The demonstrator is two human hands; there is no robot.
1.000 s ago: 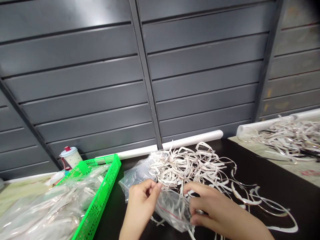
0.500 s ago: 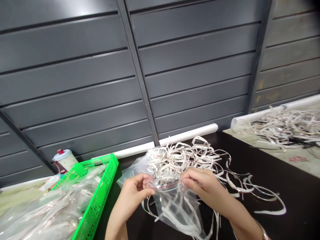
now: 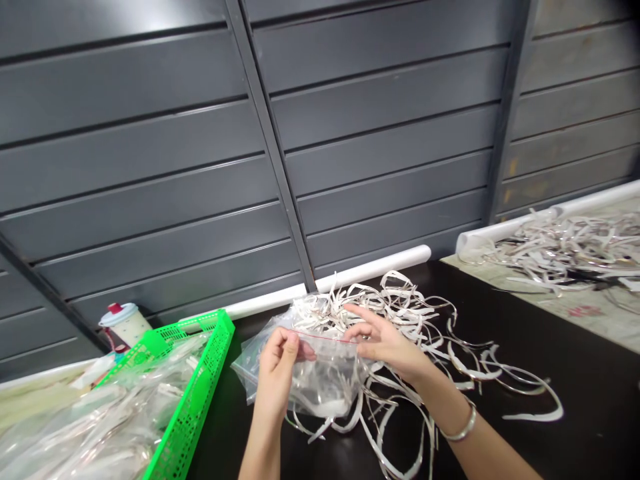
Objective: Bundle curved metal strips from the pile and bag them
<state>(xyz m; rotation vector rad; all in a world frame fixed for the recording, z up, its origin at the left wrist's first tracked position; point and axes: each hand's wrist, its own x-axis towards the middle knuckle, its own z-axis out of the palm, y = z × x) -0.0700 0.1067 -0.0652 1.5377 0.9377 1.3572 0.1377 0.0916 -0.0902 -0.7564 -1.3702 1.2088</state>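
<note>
A clear zip bag (image 3: 323,383) with a red line along its top edge hangs between my hands, with pale curved strips inside. My left hand (image 3: 280,360) pinches the bag's top left corner between thumb and fingers. At the other end of the red line, my right hand (image 3: 380,340) has thumb and a finger on the edge, its index finger stretched out above. The red line runs nearly straight from hand to hand. Behind the bag lies a tangled pile of white and silvery strips (image 3: 400,310). Other flat clear bags (image 3: 250,363) lie left of the pile.
A green plastic basket (image 3: 200,393) at the left holds several filled clear bags (image 3: 110,413). Behind it stands a lidded cup (image 3: 127,323). Loose strips spread over the black tabletop (image 3: 500,340). Another strip heap (image 3: 575,247) lies far right, and a white roll (image 3: 380,267) lies along the wall.
The bag's mouth, bowed apart earlier, is now drawn nearly straight and flat. My left hand has turned upright, and my right index finger has lifted outward. The bag has swung left and up.
</note>
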